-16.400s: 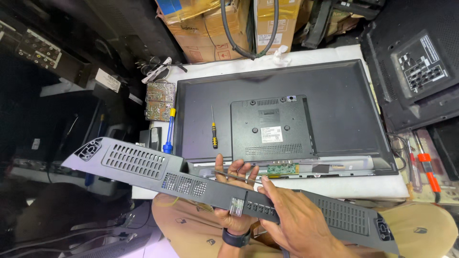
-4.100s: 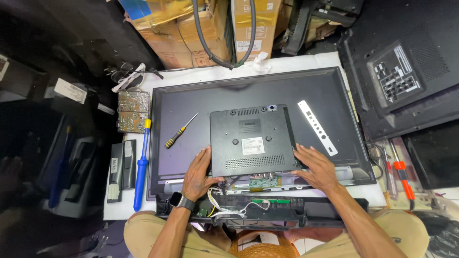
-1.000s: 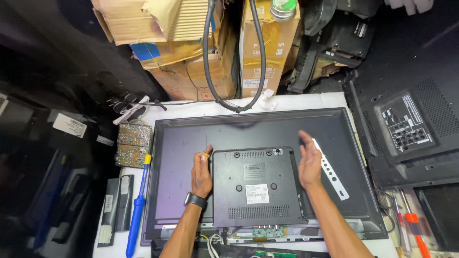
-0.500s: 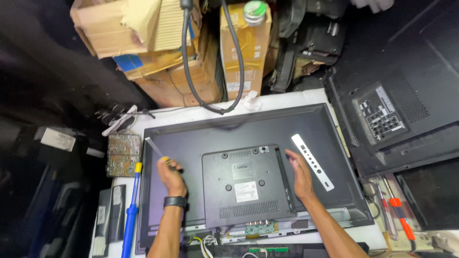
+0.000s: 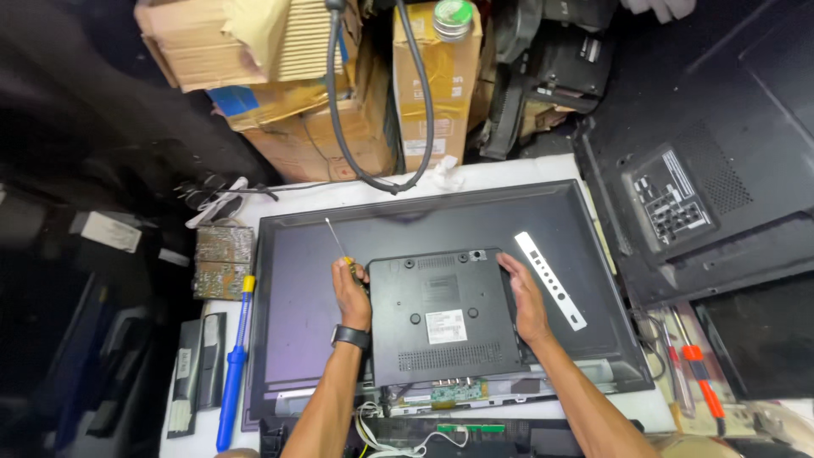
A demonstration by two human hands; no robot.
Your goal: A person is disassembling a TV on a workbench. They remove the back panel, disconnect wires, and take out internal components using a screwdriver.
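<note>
Grip: left hand (image 5: 352,293) clenched round small yellow-handled screwdriver (image 5: 342,254), right hand (image 5: 524,298) flat and unclasped on raised back cover (image 5: 441,318), steadying it | television (image 5: 441,305) face-down mid-desk | blue screwdriver (image 5: 235,365) near left edge | cardboard boxes (image 5: 339,93) beyond far edge

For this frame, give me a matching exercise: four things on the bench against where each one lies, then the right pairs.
Things:
1. small screwdriver
2. blue screwdriver
3. white strip
4. circuit board

Places:
A. on the television back, just right of the right hand
B. off the television's left edge, at the far end
C. in the left hand, tip pointing away
D. on the white table, along the television's left edge

Pairs: 1-C, 2-D, 3-A, 4-B
</note>
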